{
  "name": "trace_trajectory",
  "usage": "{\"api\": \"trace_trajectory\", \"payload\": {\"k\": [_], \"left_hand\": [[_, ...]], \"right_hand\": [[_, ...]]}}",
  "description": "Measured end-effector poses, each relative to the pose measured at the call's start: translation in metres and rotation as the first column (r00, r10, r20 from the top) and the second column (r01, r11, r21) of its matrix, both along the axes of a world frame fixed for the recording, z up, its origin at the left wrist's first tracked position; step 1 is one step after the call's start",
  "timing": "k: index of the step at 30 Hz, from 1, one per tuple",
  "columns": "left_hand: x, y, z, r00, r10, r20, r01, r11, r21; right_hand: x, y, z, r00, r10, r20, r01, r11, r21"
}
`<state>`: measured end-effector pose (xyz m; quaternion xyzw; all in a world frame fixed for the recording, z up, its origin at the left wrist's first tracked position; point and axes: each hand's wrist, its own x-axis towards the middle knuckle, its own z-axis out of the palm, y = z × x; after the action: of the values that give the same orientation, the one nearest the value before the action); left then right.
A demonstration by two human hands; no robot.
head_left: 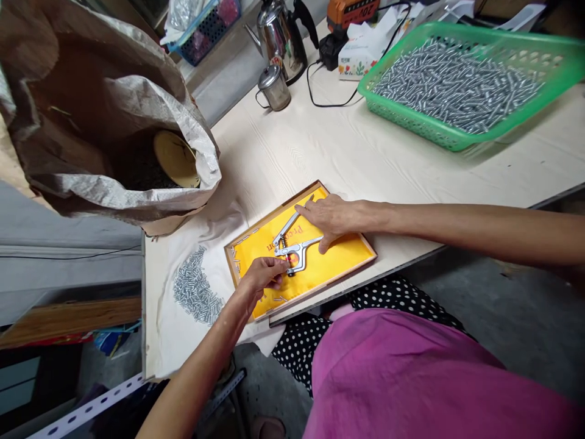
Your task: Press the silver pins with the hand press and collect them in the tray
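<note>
My right hand (326, 219) is wrapped across the two spread handles of a silver plier-like hand tool (298, 251) with a coil spring. The thumb lies by the lower handle, the fingers over the upper one. At the tool's jaw end, my left hand (265, 272) pinches with thumb and forefinger; whatever is between them is too small to make out. The tool rests over a shallow wood-edged tray (350, 253) with a yellow bottom and red lettering. Several small metal pins (280, 299) lie along the tray's edges. Left of it is a heap of silver pins (196, 289) on pale cloth.
A green basket (411, 125) full of similar silver pieces stands at the right. On the left is a large open sack (137, 198) with a yellow bowl (173, 158) inside. Farther back are a steel kettle (281, 39), a metal cup (276, 94), a tissue pack (354, 64) and a black cable (326, 105).
</note>
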<state>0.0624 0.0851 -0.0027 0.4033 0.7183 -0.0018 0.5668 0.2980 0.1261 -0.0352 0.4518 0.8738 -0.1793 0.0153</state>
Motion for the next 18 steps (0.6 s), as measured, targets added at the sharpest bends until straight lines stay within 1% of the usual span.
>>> {"api": "trace_trajectory", "payload": {"k": [5,9,13,15,16,17,18], "left_hand": [[-0.001,-0.002,-0.002,1.000,-0.005,0.003,0.005,1.000,0.016],[-0.002,-0.001,-0.004,1.000,-0.014,0.002,0.014,1.000,0.023],[-0.004,-0.002,-0.004,0.999,-0.032,0.002,0.032,0.999,0.028],[-0.004,-0.007,-0.003,0.994,-0.092,-0.051,0.095,0.994,0.058],[-0.003,-0.011,-0.002,0.983,-0.140,-0.119,0.154,0.981,0.121],[-0.002,-0.015,-0.002,0.959,-0.187,-0.212,0.234,0.946,0.224],[0.001,-0.020,-0.002,0.921,-0.226,-0.316,0.335,0.875,0.350]], "right_hand": [[-0.004,0.003,0.006,0.995,0.009,0.094,-0.011,1.000,0.021],[-0.002,0.001,0.008,0.995,0.014,0.103,-0.021,0.997,0.069],[-0.003,-0.002,0.009,0.994,0.023,0.109,-0.032,0.996,0.079],[-0.003,-0.004,0.008,0.995,0.014,0.097,-0.023,0.995,0.097],[-0.002,-0.006,0.008,0.996,0.012,0.084,-0.020,0.994,0.104],[-0.001,-0.008,0.007,0.998,0.011,0.069,-0.018,0.994,0.110],[-0.001,-0.010,0.007,0.998,0.011,0.055,-0.017,0.994,0.112]]}}
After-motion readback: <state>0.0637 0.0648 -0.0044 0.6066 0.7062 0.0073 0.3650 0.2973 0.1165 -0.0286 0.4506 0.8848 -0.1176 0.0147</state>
